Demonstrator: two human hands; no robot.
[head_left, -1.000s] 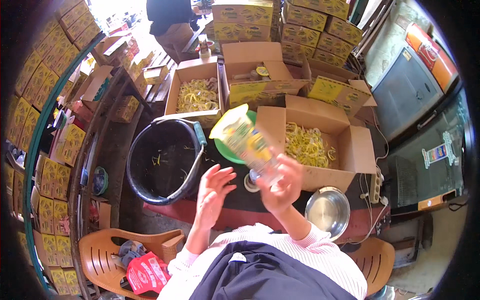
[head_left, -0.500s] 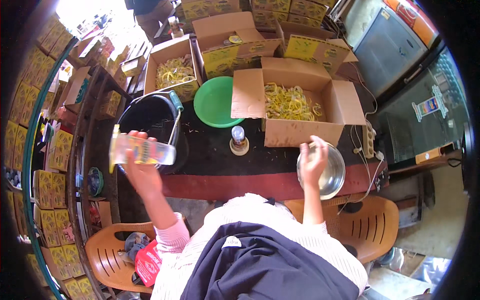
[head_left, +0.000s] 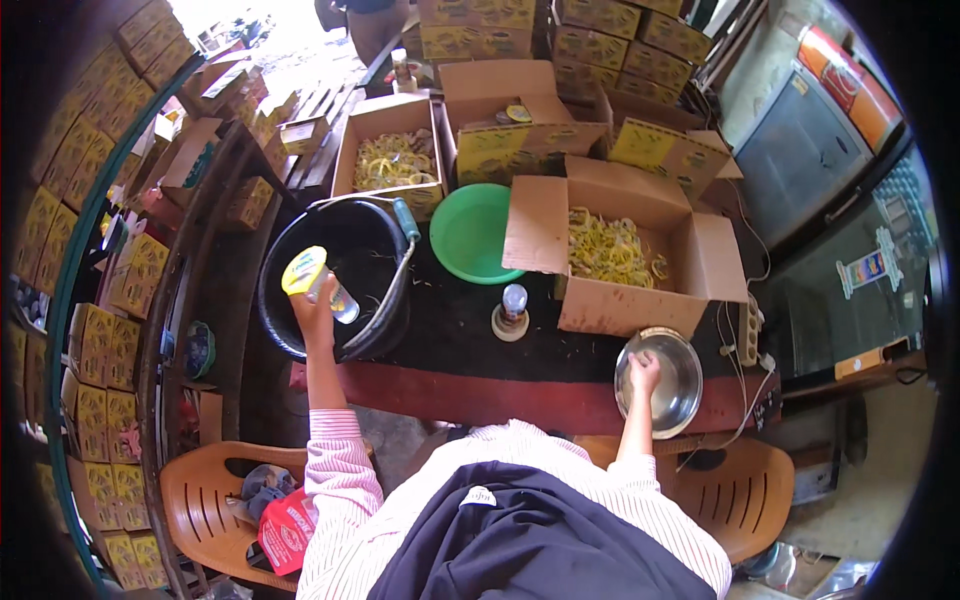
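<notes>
A clear plastic cup with a yellow printed lid is in my left hand, its fingers wrapped round it. The cup tilts over the black bucket, with its clear end toward the inside. On the right, my right hand dips into a shiny metal bowl. Its fingers are bunched together; whatever they hold, if anything, is hidden. Between the hands, a small jar with a clear top stands on a round pale base.
Behind the jar sits a green basin. Open cardboard boxes hold yellow ring-shaped pieces. A power strip with white cables lies right of the bowl. Brown chairs flank me, and stacked yellow cartons line the left. Someone stands at the back.
My left hand has turned the cup and brought it over the bucket, lid toward the back left. My right hand has gone from open above the bowl to bunched inside it. The view has shifted.
</notes>
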